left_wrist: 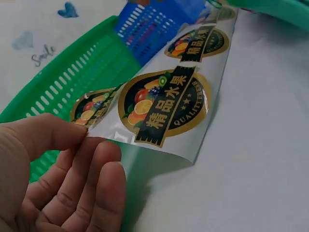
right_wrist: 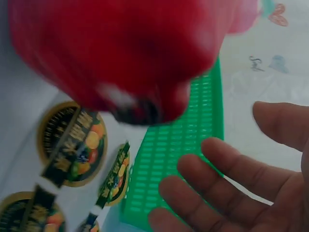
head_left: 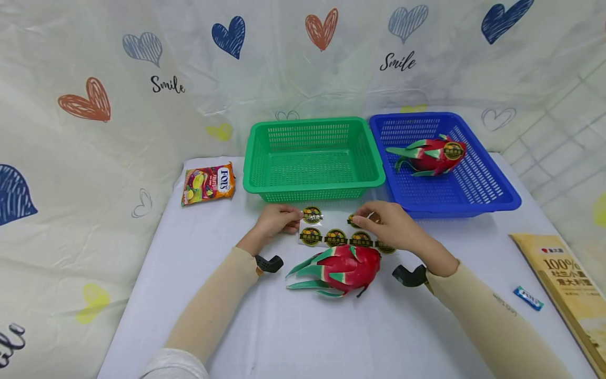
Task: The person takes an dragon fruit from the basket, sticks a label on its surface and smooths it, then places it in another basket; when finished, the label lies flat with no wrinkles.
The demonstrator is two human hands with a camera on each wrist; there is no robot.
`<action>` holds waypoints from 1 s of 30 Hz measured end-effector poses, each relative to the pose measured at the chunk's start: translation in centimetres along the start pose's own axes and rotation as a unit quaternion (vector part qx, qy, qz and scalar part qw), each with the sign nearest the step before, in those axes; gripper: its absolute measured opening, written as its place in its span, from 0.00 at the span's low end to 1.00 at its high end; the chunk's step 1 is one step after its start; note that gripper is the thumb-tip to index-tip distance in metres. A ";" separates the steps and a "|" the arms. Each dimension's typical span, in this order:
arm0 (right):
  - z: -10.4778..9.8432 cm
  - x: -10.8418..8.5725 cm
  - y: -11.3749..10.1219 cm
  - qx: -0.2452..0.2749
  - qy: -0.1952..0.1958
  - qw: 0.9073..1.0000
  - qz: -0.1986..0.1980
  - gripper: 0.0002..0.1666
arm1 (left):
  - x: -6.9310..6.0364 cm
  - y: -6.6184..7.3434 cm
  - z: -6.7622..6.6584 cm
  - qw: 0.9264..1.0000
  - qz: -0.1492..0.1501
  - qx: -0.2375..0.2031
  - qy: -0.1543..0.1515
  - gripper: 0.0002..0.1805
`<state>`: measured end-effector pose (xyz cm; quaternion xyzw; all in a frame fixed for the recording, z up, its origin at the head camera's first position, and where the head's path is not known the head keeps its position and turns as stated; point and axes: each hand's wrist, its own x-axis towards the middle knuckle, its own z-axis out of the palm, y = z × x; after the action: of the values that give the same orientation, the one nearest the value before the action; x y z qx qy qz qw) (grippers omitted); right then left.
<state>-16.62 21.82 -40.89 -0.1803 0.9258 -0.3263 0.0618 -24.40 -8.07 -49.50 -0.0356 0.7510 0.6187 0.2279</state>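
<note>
My left hand (head_left: 276,220) pinches the left edge of a sheet of round black-and-gold fruit stickers (head_left: 335,237) between thumb and fingers. In the left wrist view, the corner of that sheet (left_wrist: 164,106) is lifted and bends slightly. Over the sheet's right part hovers my right hand (head_left: 388,223); its fingers (right_wrist: 227,169) look loose in the right wrist view, the thumb apart and nothing held. A red dragon fruit (head_left: 350,267) with green-tipped scales lies in front of the sheet, overlapping its near edge. It partly blocks the right wrist view.
Behind the sheet stands a green basket (head_left: 312,190). The blue basket (head_left: 454,209) beside it holds another dragon fruit (head_left: 433,155) bearing a sticker. A candy bag (head_left: 208,183) lies left; a small blue packet (head_left: 527,298) and a yellow package (head_left: 563,284) lie right.
</note>
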 end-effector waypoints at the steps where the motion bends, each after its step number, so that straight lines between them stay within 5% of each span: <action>1: -0.1 0.7 0.0 -0.007 -0.010 1.000 -0.004 0.16 | -0.1 0.0 0.2 1.000 0.011 -0.002 0.001 0.15; 9: 0.1 5.5 -0.6 -0.018 -0.075 0.996 -0.040 0.11 | -1.8 0.9 1.7 0.997 0.067 -0.046 0.003 0.01; 14: 0.2 7.0 -1.1 -0.014 -0.102 0.993 -0.053 0.10 | -2.5 1.3 2.4 0.993 0.089 -0.083 0.005 0.06; 23: 0.3 7.3 -1.7 -0.008 -0.096 0.992 -0.079 0.03 | -3.0 2.0 3.1 0.987 0.109 -0.114 -0.021 0.08; 30: 0.1 7.0 -1.6 -0.007 -0.083 0.992 -0.090 0.03 | -3.2 2.0 3.2 0.989 0.106 -0.090 -0.051 0.11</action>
<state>-22.59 17.99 -39.90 -0.2895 0.8998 -0.3082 0.1079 -21.31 -5.35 -46.86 0.0556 0.6790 0.7055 0.1951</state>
